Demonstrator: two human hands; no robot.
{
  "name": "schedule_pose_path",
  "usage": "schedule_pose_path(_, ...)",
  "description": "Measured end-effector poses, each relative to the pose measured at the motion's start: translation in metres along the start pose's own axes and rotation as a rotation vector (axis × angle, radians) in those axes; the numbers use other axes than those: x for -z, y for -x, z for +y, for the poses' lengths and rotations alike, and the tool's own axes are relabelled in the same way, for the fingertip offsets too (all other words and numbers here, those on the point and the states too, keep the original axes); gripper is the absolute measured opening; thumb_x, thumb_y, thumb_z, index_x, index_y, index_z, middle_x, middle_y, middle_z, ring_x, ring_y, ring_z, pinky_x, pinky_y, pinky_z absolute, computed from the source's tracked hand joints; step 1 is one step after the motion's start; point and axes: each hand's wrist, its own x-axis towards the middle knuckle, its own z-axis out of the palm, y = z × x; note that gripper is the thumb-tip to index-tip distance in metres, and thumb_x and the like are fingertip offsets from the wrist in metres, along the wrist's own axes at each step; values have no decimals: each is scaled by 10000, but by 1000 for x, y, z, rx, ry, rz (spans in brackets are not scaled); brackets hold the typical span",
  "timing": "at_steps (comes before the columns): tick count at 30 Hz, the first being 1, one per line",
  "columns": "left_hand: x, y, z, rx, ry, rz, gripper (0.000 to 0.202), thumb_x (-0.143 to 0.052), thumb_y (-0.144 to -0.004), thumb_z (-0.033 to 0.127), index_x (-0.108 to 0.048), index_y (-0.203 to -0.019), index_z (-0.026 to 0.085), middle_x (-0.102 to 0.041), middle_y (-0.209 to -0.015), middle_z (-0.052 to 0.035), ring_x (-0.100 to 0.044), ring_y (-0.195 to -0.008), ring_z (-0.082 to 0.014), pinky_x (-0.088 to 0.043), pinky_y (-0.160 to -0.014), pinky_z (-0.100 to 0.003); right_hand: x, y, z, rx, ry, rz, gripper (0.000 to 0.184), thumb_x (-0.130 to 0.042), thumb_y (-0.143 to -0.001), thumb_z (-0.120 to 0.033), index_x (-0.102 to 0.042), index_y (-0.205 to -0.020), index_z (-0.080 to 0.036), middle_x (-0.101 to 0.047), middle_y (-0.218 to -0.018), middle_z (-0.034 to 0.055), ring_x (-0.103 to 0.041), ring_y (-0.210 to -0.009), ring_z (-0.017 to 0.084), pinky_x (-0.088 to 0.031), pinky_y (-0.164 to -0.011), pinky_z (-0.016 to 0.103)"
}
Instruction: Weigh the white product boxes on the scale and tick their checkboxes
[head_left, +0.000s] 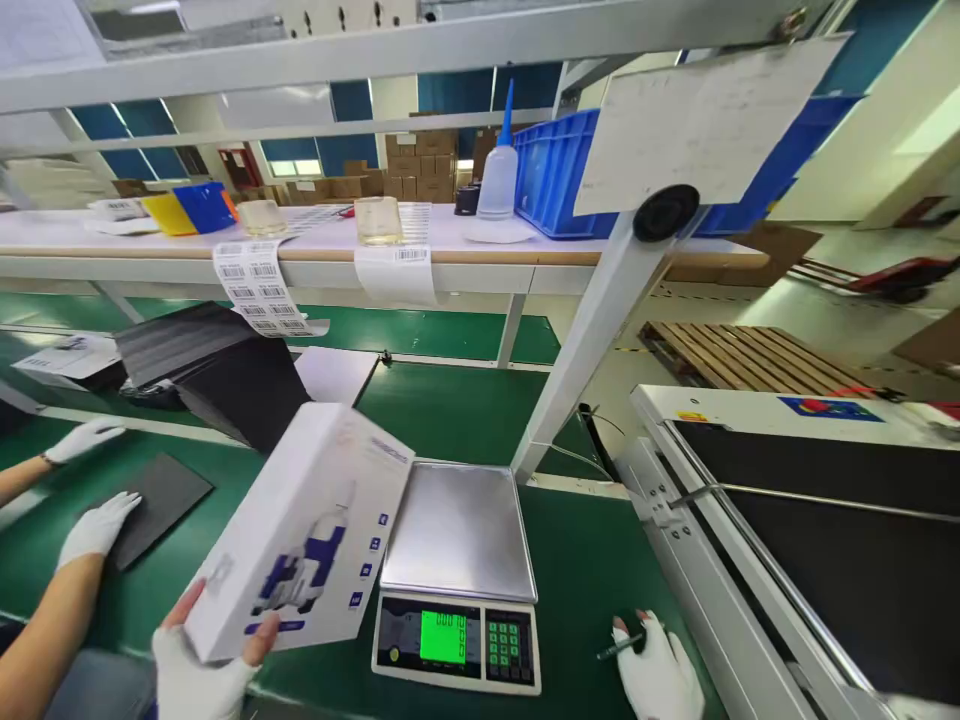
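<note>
While the left hand (196, 668) grips a white box (300, 535) (tilted) beside the scale (459, 575), the right hand (658, 672) pinches a pen (619, 648).

1. A factory packing line: a green conveyor belt (465, 410) runs beneath a white metal-framed workbench (420, 262).
2. Barcode label sheets (259, 285), a steel-topped digital weighing scale (459, 575), stacked brown cardboard cartons (420, 165) and a wooden pallet (742, 358) mark it.

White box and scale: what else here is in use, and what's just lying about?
In use: white box in left hand; scale, pan bare; pen in right hand.
Lying about: squeeze bottle, blue crate, barcode labels, wooden pallet.
</note>
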Motion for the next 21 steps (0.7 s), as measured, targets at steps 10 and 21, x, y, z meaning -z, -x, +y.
schedule_pose_path(10,-81,76,104,-243,81,-483,1051,-753,-656,671,-284,-1486,228,-423,-1447,-181,-486,-1320,-354,-398,-1144,-571,-6,8,0,-21,26,-97,570,-391,-862,-482,-571,-1264,-119,-577,-1194,216,-523,-1177,400,-454,-977,523)
schedule_pose_path(21,-65,60,-100,544,-140,-535,539,-560,-759,672,-623,-959,176,-701,-926,-114,-657,-959,-293,-450,-1056,-505,-6,16,-7,-82,-94,-99,557,-436,-827,-468,-572,-1235,-115,-548,-1273,224,-470,-1243,410,-389,-1042,530)
